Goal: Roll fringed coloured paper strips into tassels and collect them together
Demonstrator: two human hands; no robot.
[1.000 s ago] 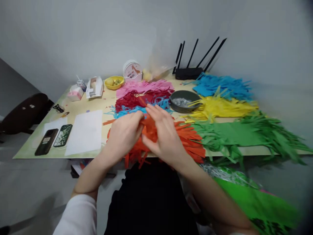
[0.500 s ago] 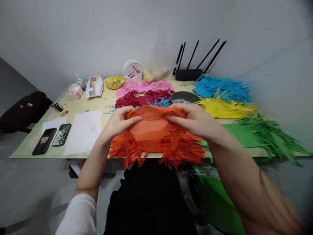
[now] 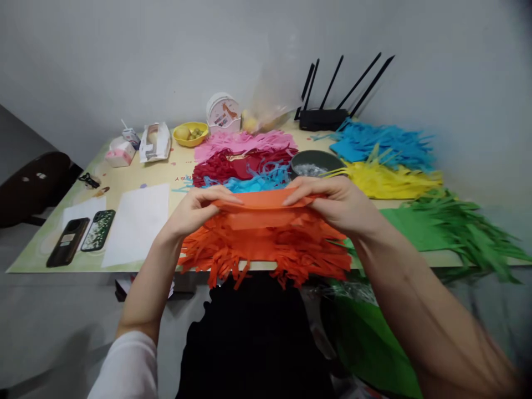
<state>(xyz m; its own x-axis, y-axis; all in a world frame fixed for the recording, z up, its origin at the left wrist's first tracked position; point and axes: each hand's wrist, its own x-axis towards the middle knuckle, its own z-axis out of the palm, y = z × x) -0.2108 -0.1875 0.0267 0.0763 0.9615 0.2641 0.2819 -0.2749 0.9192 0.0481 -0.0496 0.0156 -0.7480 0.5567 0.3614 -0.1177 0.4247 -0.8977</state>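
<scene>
Both my hands grip a sheet of orange fringed paper [image 3: 260, 200] by its far edge, over the front of the table. My left hand [image 3: 195, 210] pinches the left end, thumb and fingers closed on it. At the right end, my right hand [image 3: 338, 202] holds it the same way. The band between the hands looks folded over and flat. Below it, more orange fringe [image 3: 307, 255] spreads on the table and hangs past the front edge; I cannot tell how many sheets lie there.
Behind my hands lie blue strips [image 3: 253, 180], dark red fringe [image 3: 224, 164], pink fringe [image 3: 245, 144] and a dark bowl [image 3: 318, 158]. Blue [image 3: 382, 144], yellow [image 3: 386, 183] and green fringed paper [image 3: 419, 227] lie right. A black router [image 3: 322, 119] stands behind; two phones [image 3: 68, 242] and white paper [image 3: 139, 224] lie left.
The orange sheet's upper part, raised and bowed before, is now folded into a flat, narrow band. My fingers have shifted on top of it, and the view has moved slightly.
</scene>
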